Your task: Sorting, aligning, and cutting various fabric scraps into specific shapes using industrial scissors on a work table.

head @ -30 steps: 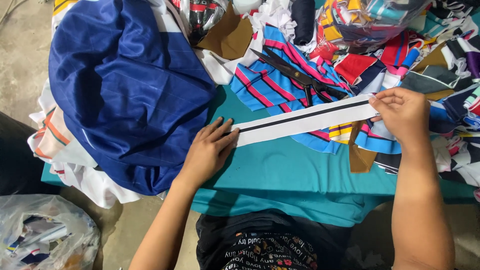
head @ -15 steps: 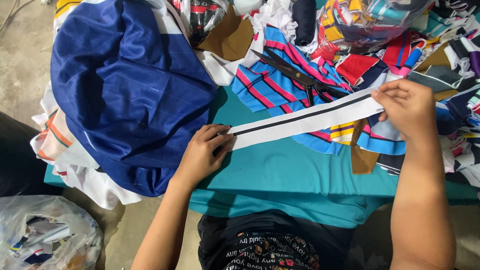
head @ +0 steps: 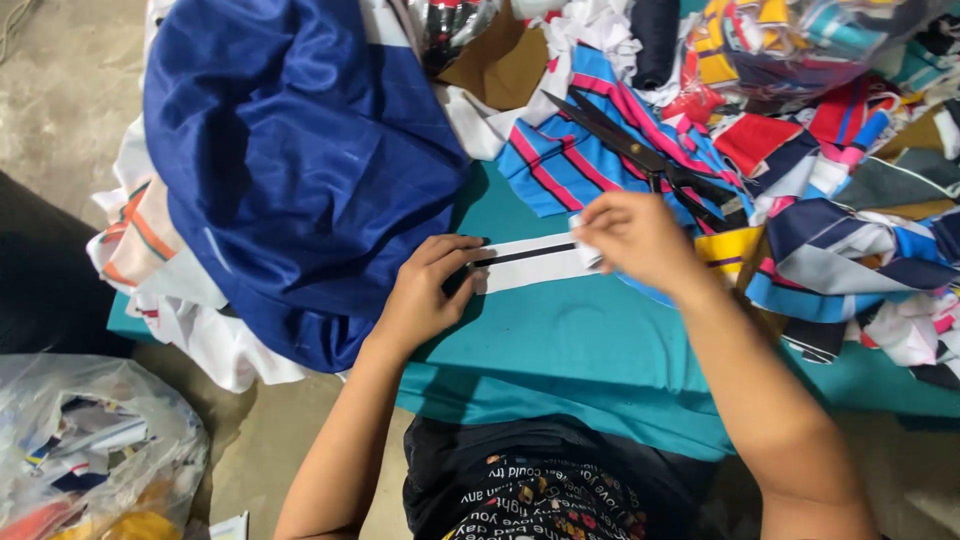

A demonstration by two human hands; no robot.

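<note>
A white fabric strip (head: 528, 262) with a black centre line lies on the teal table cover (head: 600, 340). My left hand (head: 425, 295) presses its left end down with the fingers. My right hand (head: 640, 240) pinches the strip's right end, which is folded over toward the left, so the strip looks short. Black scissors (head: 640, 155) lie just beyond my right hand on striped blue and pink fabric (head: 570, 150).
A large dark blue garment (head: 290, 170) is heaped at the left over white cloth. Mixed coloured fabric scraps (head: 850, 200) pile up at the right and back. A clear plastic bag of scraps (head: 80, 450) sits on the floor at lower left.
My right hand has carried the strip's right end leftward, folding it over toward my left hand. The left hand has stayed on the left end.
</note>
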